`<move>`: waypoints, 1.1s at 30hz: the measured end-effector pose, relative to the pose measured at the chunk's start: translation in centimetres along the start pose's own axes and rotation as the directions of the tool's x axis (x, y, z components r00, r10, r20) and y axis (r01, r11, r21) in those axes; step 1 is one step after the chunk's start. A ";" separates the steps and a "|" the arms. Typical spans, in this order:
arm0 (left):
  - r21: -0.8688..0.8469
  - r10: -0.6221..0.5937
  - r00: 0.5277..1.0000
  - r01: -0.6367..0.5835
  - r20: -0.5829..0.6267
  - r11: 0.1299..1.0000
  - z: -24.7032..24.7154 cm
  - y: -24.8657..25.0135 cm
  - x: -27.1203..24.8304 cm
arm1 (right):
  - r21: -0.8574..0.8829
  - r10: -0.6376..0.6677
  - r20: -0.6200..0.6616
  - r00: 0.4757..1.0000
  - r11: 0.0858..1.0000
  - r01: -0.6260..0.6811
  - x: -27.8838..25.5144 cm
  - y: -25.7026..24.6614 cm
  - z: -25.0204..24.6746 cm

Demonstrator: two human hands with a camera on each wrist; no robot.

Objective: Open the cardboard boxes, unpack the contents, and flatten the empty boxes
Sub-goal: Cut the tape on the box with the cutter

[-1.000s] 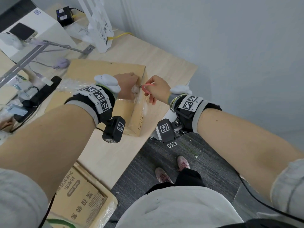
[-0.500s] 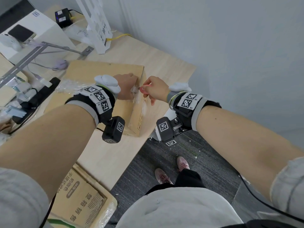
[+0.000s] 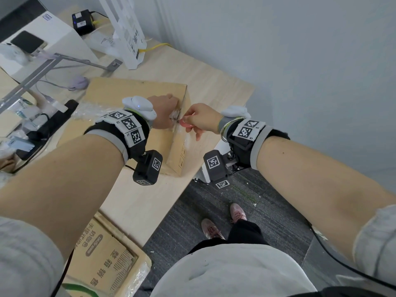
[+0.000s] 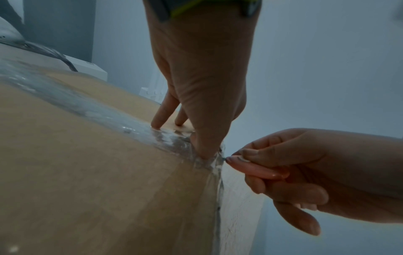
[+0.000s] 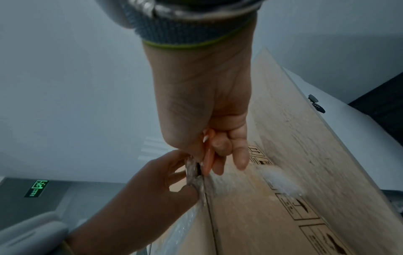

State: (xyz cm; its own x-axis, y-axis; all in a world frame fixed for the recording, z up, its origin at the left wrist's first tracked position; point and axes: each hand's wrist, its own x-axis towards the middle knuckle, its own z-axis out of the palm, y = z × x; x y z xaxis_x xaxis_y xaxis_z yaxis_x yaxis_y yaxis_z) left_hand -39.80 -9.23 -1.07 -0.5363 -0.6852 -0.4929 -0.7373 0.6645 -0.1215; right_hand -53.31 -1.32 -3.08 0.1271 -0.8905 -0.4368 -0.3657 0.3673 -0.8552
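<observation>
At the top edge of the flat brown cardboard box (image 3: 137, 91), my right hand (image 3: 201, 120), fingers curled round the small pink cutter (image 3: 186, 124), has brought its tip against the clear tape that my left hand (image 3: 164, 112) pinches, so slitting can begin.

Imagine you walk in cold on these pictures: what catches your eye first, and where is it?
First, the two hands meeting at the top right edge of the cardboard box on the desk. The right hand pinches a small pink cutter against the clear tape, which the left hand holds at that edge. A printed box lies bottom left.
</observation>
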 end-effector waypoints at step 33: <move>-0.529 -0.805 0.594 0.684 0.004 0.502 13.1 -12.0 -12.0 | -0.833 -0.354 0.242 0.903 0.402 0.381 0.1 -3.6 12.8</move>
State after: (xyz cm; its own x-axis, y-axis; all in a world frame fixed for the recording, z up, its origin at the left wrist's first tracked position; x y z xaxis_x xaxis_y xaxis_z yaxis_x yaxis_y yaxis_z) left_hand -19.10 -5.06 -4.95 0.2765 -0.9403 -0.1984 -0.9545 -0.2927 0.0571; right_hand -40.19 0.74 -3.63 0.4675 -0.8694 -0.1597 -0.8665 -0.4150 -0.2775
